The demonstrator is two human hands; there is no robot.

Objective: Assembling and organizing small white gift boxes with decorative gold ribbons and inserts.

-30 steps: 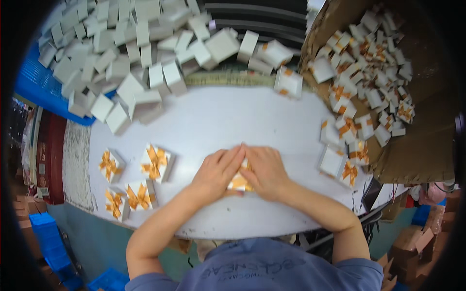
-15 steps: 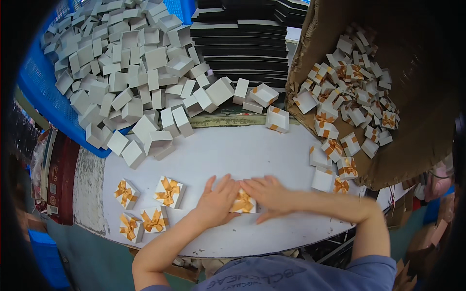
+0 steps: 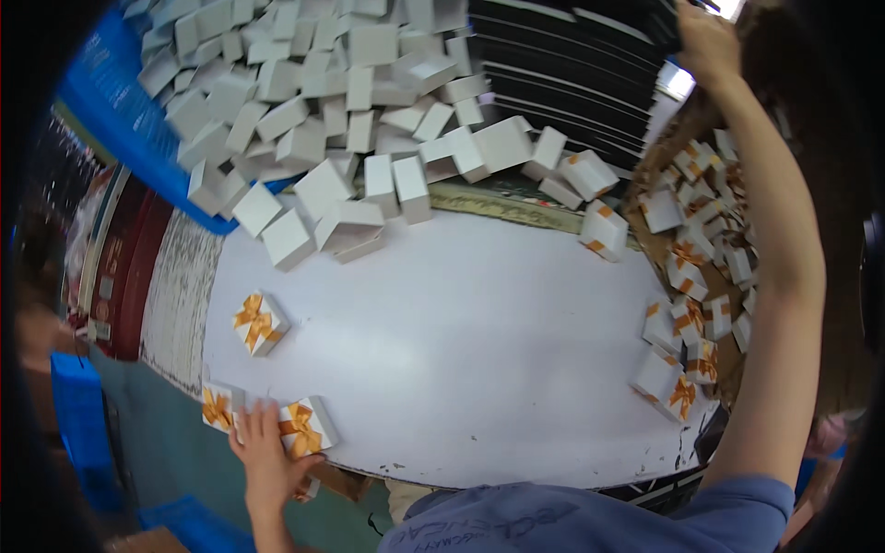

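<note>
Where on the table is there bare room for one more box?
The table is free in its middle, between the bowed boxes at left and the box cluster by the carton. Crowded: the upper-left pile and around the left hand.

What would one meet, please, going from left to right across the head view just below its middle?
Dark red rectangular case, weathered white strip, square white box with an orange-gold ribbon bow, cluster of small white boxes with orange-gold ribbons, bare right forearm.
</note>
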